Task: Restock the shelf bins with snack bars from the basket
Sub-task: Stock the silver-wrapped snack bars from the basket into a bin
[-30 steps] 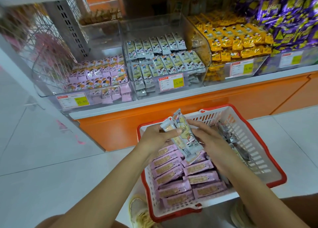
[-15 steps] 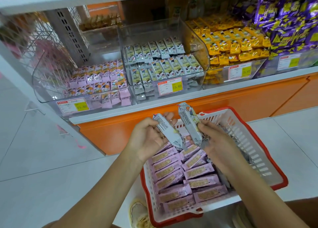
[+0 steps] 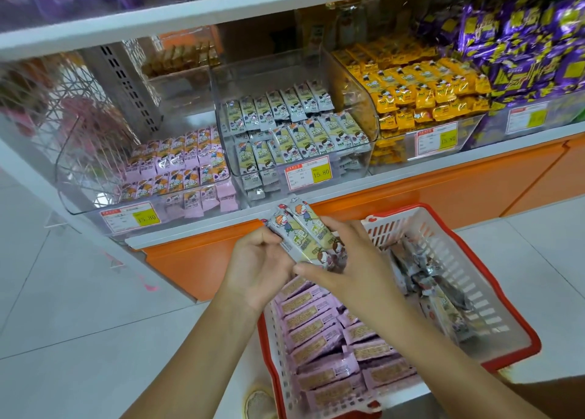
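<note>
Two grey snack bars (image 3: 302, 233) are held side by side between both hands, their upper ends pointing up and away from the palms; the left hand (image 3: 258, 269) grips them from the left with curled fingers, and the right hand (image 3: 354, 260) closes on them from the right, its thumb across their lower end; the two hands touch each other under the bars. Directly below the hands stands the red-rimmed basket (image 3: 520, 323); under the left wrist lie rows of pink bars (image 3: 319, 333), and to the right of the right hand lies a heap of loose grey packs (image 3: 424, 279). Just above and beyond the fingertips is the clear middle bin (image 3: 348, 170), partly filled with the same grey kind; up and left of the left hand stands the pink bin (image 3: 79, 181).
</note>
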### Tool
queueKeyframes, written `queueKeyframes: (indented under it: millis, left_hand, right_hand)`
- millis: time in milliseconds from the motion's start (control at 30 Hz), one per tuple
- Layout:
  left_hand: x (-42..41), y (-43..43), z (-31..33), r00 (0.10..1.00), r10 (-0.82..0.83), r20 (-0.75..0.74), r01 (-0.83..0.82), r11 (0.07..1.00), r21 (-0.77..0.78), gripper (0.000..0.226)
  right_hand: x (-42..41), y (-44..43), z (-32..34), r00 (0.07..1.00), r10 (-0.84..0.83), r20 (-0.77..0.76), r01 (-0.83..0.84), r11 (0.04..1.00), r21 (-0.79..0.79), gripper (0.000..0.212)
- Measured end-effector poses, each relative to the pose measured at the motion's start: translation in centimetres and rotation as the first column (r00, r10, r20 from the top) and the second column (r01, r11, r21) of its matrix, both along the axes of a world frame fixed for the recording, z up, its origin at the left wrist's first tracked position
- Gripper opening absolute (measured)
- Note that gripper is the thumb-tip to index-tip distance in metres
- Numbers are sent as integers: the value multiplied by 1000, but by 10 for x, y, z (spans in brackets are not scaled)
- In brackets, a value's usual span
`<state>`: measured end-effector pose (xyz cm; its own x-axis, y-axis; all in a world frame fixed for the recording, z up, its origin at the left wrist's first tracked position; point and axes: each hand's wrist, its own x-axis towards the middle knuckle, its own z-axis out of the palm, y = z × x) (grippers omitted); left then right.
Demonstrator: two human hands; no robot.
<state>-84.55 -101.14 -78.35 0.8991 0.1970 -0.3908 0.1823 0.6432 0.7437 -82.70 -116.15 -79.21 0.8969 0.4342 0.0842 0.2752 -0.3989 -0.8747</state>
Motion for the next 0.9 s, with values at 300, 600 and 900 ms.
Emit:
queueKeyframes:
  millis: [300, 600, 900]
  left_hand:
    - [11, 30, 36, 957, -142, 255, 85, 971, 222, 51]
    - [15, 59, 48, 979, 177, 105, -199, 686, 699, 44]
    - [10, 67, 48, 990, 111, 82, -135, 667, 732, 44]
  right_hand:
    - [43, 27, 47, 972, 1, 235, -8, 1000, 29, 64]
    - [120, 125, 74, 902, 19, 431, 204, 862, -464, 50]
    - [121, 170, 47, 899, 102, 426, 195, 778, -597, 45]
